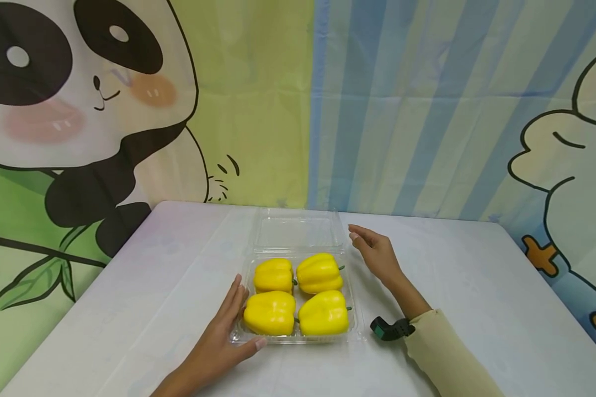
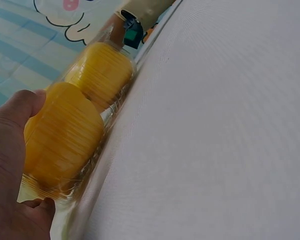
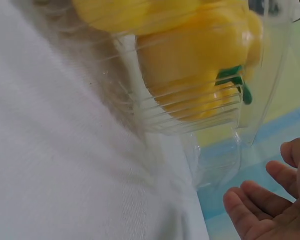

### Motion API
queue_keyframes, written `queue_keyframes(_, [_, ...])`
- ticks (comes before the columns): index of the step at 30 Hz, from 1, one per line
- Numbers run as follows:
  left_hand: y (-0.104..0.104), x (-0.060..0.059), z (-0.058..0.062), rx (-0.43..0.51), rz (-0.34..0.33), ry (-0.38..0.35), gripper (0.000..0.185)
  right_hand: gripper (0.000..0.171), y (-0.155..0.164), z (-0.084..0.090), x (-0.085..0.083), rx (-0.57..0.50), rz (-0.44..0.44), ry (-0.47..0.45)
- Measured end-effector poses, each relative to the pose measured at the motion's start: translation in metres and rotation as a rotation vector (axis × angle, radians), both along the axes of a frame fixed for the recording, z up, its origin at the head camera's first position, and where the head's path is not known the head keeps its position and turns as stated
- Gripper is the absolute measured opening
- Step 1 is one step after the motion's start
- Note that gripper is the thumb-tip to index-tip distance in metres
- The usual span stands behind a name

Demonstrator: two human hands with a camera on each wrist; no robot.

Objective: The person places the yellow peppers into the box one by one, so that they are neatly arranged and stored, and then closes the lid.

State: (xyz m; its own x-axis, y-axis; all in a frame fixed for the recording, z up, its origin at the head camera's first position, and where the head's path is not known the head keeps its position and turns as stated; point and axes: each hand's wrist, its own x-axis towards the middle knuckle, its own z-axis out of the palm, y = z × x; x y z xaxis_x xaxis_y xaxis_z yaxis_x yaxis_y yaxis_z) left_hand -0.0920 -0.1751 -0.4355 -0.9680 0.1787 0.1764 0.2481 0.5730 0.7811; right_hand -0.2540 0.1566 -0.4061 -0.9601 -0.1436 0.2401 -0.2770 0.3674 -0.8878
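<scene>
Several yellow bell peppers point(image 1: 324, 313) with green stems lie in a clear plastic clamshell box point(image 1: 323, 339). Its lid point(image 1: 298, 231) is folded back flat on the table, away from the person. My left hand point(image 1: 219, 333) rests at the box's front left corner, fingers extended along the left wall and thumb by the front edge. In the left wrist view, the thumb of the left hand point(image 2: 4, 145) lies beside a bell pepper point(image 2: 64, 132) seen through the wall. Right of the lid, my right hand point(image 1: 377, 256) hovers with relaxed, slightly bent fingers, holding nothing.
A white cloth covers the table point(image 1: 144, 309). Behind it hangs a curtain point(image 1: 258, 110) with a panda print and blue stripes. A black band with a camera point(image 1: 391, 328) sits on the right wrist, near the box's right side.
</scene>
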Motion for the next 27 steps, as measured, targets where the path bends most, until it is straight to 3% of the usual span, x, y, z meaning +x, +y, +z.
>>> queue_keyframes(11, [0.000,-0.001,0.000,-0.007,0.002,0.015,0.111,0.049,-0.006,-0.005,-0.018,-0.159,0.069,-0.187])
queue_keyframes(18, [-0.001,-0.001,0.001,0.003,0.001,-0.003,0.112,0.047,-0.010,-0.007,-0.027,-0.219,0.031,-0.294])
queue_keyframes(27, [-0.001,-0.001,0.000,0.008,-0.005,-0.011,0.111,0.045,-0.013,-0.017,-0.036,-0.214,-0.004,-0.346])
